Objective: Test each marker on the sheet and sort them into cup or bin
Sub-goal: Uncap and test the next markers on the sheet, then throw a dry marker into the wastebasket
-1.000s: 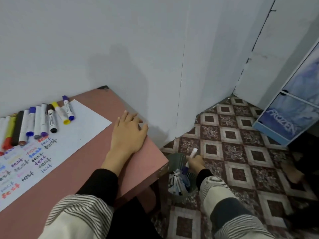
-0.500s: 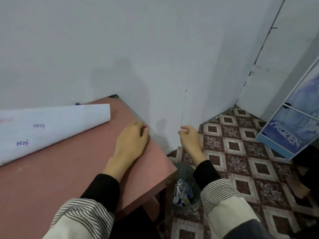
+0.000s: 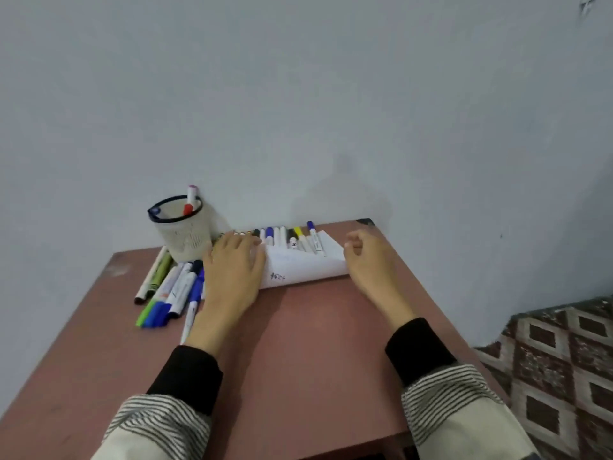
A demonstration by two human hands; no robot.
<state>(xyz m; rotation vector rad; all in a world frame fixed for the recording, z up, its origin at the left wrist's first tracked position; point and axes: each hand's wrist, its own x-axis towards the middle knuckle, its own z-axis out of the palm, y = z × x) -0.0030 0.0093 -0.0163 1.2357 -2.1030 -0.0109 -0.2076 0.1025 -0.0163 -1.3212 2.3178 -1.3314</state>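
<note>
Two hands over the reddish-brown counter (image 3: 298, 353), both in black cuffs under striped sleeves. Left hand (image 3: 234, 272): flat, palm down, fingers straight and together, pressing the left part of the white sheet (image 3: 305, 268). Right hand (image 3: 368, 260): fingers loosely curled at the sheet's right edge; hard to tell whether they pinch the paper or only touch it. Nothing else in that hand.

Sheet lies at the far side of the counter, near the wall (image 3: 298, 94). Its right corner looks lifted or folded back. One small handwritten word shows on the near part, too blurred to read.

Row of markers (image 3: 288, 237) lies side by side on the far edge of the sheet, caps toward the wall: blue, white, dark, yellow, blue caps visible; the left end of the row is hidden behind the left hand.

Mesh cup (image 3: 180, 229), white with dark rim, stands at the back left, just beside the sheet. One marker (image 3: 190, 200) stands in it, tilted, red part below the rim line.

Second group, loose markers (image 3: 169, 288), lies on the counter in front of and below the cup, left of the left hand: white, green, blue barrels, touching one another.

Patterned tile floor (image 3: 560, 360) at lower right. Bin not in view.
</note>
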